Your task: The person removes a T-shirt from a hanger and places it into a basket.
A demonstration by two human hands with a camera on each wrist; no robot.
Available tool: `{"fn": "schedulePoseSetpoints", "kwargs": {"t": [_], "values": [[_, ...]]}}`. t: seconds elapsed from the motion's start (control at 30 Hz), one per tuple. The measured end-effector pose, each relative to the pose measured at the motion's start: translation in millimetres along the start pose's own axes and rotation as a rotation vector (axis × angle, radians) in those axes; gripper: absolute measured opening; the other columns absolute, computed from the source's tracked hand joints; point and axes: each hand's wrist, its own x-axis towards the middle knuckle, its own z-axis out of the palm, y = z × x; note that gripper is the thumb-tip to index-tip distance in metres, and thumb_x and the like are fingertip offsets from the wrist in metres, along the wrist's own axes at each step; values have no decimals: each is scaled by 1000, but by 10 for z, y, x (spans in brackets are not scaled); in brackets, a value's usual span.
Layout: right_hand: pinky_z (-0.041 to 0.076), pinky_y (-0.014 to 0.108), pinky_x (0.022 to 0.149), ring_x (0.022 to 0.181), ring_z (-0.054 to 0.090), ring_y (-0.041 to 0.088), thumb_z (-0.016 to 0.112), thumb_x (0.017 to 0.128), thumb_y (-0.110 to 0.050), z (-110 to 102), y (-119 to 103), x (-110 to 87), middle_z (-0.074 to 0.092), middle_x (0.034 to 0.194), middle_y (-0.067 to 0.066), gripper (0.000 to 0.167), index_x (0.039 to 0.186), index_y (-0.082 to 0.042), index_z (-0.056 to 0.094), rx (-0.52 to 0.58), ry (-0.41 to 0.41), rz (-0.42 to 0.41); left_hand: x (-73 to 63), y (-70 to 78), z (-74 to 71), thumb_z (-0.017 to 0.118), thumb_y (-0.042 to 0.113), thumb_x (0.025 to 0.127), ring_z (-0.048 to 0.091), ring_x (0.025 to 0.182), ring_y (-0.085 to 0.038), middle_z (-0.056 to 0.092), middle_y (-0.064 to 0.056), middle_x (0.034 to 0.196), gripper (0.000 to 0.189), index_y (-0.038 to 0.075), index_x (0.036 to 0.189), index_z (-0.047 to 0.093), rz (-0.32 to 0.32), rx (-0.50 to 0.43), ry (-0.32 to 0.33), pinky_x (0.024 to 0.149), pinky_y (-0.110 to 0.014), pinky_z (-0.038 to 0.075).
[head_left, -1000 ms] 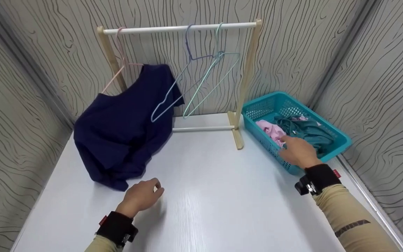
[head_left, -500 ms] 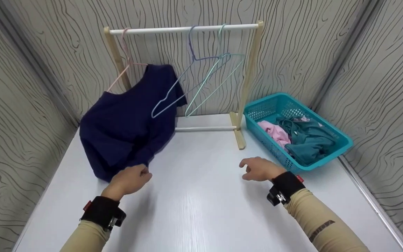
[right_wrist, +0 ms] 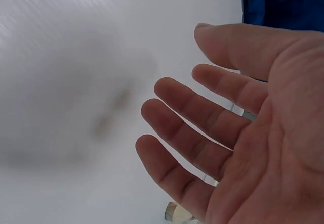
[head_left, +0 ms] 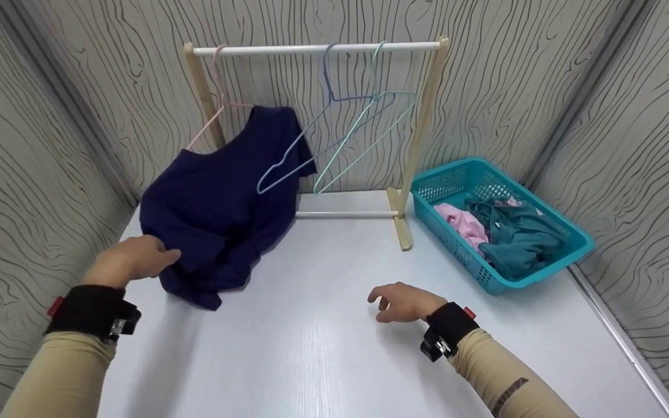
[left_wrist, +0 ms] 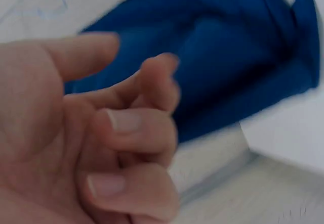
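Observation:
A navy short-sleeved shirt (head_left: 218, 203) hangs by a pink hanger (head_left: 207, 125) at the left of the rack, its lower part lying on the table. At the shirt's left edge is my left hand (head_left: 131, 258), fingers loosely curled. The left wrist view has the same hand (left_wrist: 116, 128) holding nothing, with blue cloth (left_wrist: 217, 57) beyond the fingertips; contact is not evident. My right hand (head_left: 407, 302) hovers over the table between rack and basket. Its fingers (right_wrist: 177, 128) are spread and relaxed in the right wrist view, with nothing in them.
On the rack's white rail (head_left: 276, 50) hang a purple-blue hanger (head_left: 327, 87) and a mint hanger (head_left: 346, 139), both bare. A teal basket (head_left: 456, 247) at the right holds pink cloth (head_left: 463, 223) and dark green cloth (head_left: 517, 235). Wood-patterned panels (head_left: 648, 191) enclose the table (head_left: 323, 325).
My right hand has left the basket's pink cloth and moved left over the table, carrying nothing. The left hand has gone left and farther forward to the shirt's side. The view has shifted slightly.

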Motion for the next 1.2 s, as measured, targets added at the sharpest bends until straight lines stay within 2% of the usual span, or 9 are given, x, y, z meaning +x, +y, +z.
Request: {"fn": "schedulePoseSetpoints", "kwargs": {"t": [0.13, 0.2, 0.27, 0.3, 0.37, 0.43, 0.8, 1.03, 1.2], "values": [[47, 49, 91, 104, 62, 28, 68, 88, -16, 24, 11, 2, 69, 107, 13, 36, 123, -8, 61, 6, -5, -5, -13, -135, -169, 39, 51, 99, 53, 69, -20, 60, -9, 79, 57, -1, 91, 62, -74, -4, -66, 62, -33, 44], [47, 49, 92, 104, 62, 28, 68, 88, -15, 33, 22, 7, 69, 107, 13, 36, 122, -8, 61, 9, -4, -5, 1, -174, -226, 39, 57, 98, 54, 71, -22, 61, -16, 85, 66, -6, 100, 60, -94, -23, -37, 63, -34, 45], [47, 49, 92, 104, 61, 28, 68, 88, -15, 37, 38, -7, 69, 106, 12, 35, 122, -8, 61, 18, -2, -5, 44, -175, -281, 38, 63, 96, 59, 88, -38, 60, -31, 109, 82, -13, 123, 51, -101, -51, 7, 74, -46, 51], [47, 49, 92, 103, 61, 27, 68, 87, -15, 40, 47, -10, 68, 105, 12, 36, 121, -8, 61, 20, -1, -6, 68, -172, -305, 38, 65, 95, 56, 102, -47, 52, -38, 124, 91, -17, 134, 39, -98, -73, 31, 83, -53, 49], [47, 48, 91, 102, 61, 27, 68, 87, -14, 49, 61, -18, 69, 104, 11, 35, 121, -8, 61, 19, 2, -6, 120, -152, -348, 36, 69, 93, 38, 125, -59, 28, -45, 143, 104, -19, 145, 16, -88, -99, 83, 99, -65, 37], [47, 47, 91, 101, 62, 26, 67, 87, -14, 58, 73, -21, 69, 104, 11, 35, 121, -8, 61, 18, 4, -11, 178, -112, -383, 32, 71, 93, 17, 134, -63, 11, -47, 147, 107, -18, 146, 3, -74, -117, 116, 108, -70, 22], [48, 48, 91, 103, 62, 26, 68, 87, -15, 111, 97, -7, 69, 106, 11, 34, 120, -10, 63, 44, 7, 12, 454, 319, -399, 10, 67, 97, 29, 133, -58, 28, -39, 148, 94, -9, 149, 23, -10, -117, 237, 107, -67, 27], [48, 45, 88, 101, 62, 24, 66, 88, -16, 126, 163, -30, 69, 106, 11, 33, 119, -9, 63, 52, 14, -4, 607, 582, -342, 12, 63, 99, 41, 128, -55, 41, -36, 141, 87, -8, 142, 38, 41, -130, 297, 103, -64, 35], [47, 45, 90, 102, 61, 23, 65, 88, -17, 133, 168, -35, 69, 106, 10, 33, 120, -10, 63, 66, 18, 16, 665, 704, -329, 16, 57, 102, 45, 125, -53, 46, -36, 137, 80, -9, 138, 43, 85, -156, 379, 103, -62, 36]]}}
